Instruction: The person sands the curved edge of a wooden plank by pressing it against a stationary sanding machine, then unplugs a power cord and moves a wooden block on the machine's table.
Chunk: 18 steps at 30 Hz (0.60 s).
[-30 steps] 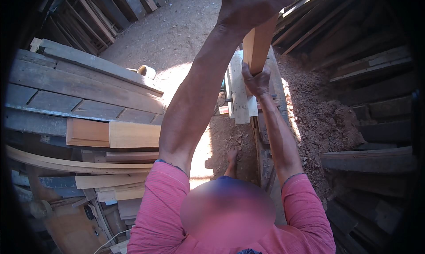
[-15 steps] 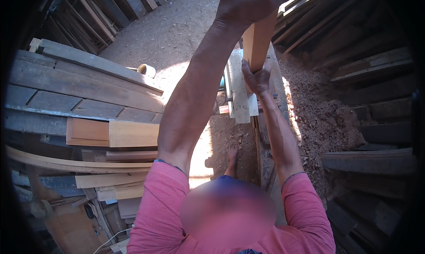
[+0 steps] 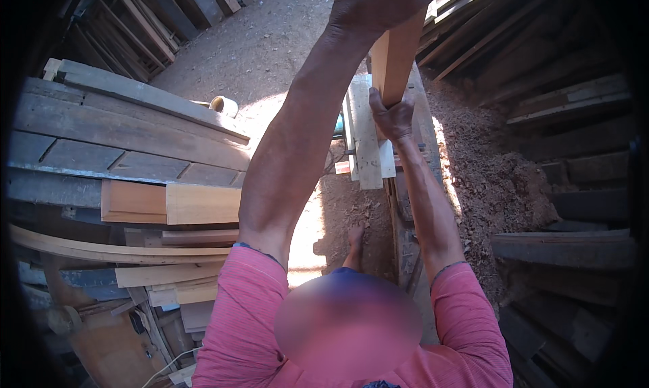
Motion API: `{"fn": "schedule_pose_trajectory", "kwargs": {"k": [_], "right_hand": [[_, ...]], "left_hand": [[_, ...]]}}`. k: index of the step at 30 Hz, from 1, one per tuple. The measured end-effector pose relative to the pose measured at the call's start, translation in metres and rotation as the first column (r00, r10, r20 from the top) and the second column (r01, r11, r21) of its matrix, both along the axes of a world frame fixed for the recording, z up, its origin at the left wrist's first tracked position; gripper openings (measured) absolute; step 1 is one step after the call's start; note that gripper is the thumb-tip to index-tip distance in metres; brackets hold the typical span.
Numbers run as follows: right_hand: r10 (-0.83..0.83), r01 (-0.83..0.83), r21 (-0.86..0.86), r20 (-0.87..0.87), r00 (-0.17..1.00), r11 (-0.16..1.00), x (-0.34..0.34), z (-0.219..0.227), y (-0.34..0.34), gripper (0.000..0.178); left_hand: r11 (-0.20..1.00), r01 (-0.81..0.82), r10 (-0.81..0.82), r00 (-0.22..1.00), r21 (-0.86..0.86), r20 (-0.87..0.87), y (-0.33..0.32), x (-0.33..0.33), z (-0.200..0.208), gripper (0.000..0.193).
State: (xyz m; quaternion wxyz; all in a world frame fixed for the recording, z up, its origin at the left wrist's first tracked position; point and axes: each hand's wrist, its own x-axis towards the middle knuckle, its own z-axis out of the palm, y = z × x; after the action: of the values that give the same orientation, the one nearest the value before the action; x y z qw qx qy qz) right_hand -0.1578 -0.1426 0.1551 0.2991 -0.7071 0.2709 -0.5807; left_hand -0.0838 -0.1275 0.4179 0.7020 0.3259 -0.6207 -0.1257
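Note:
My left hand (image 3: 387,1) is raised close to the camera and clasps the top end of a light brown wooden plank (image 3: 393,62) that stands nearly upright. Lower down on the same plank, my right hand (image 3: 392,116) grips it from below and behind. The plank's lower end is hidden behind my right hand. Under it lie pale boards (image 3: 365,141) across a narrow wooden bench (image 3: 404,212). My bare foot (image 3: 353,242) stands on the dirt beside the bench.
Grey weathered planks (image 3: 128,141) and fresh yellow boards (image 3: 169,204) are stacked on the left. A sawdust heap (image 3: 490,175) lies to the right, with dark timber stacks (image 3: 574,158) beyond. A short pale cylinder (image 3: 223,105) sits on the dirt ground (image 3: 270,43).

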Motion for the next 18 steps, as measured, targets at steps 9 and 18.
{"fn": "schedule_pose_trajectory", "kwargs": {"k": [9,18], "right_hand": [[-0.013,0.013,0.017,-0.001,1.000,1.000,0.004,-0.002,-0.006,0.023],[-0.006,0.006,0.005,-0.035,0.999,1.000,0.007,-0.002,-0.011,0.023]], "left_hand": [[0.997,-0.067,0.064,0.993,0.029,0.102,0.002,0.001,0.006,0.099],[1.000,-0.001,0.002,0.999,-0.018,0.047,-0.007,0.006,0.003,0.098]]}}
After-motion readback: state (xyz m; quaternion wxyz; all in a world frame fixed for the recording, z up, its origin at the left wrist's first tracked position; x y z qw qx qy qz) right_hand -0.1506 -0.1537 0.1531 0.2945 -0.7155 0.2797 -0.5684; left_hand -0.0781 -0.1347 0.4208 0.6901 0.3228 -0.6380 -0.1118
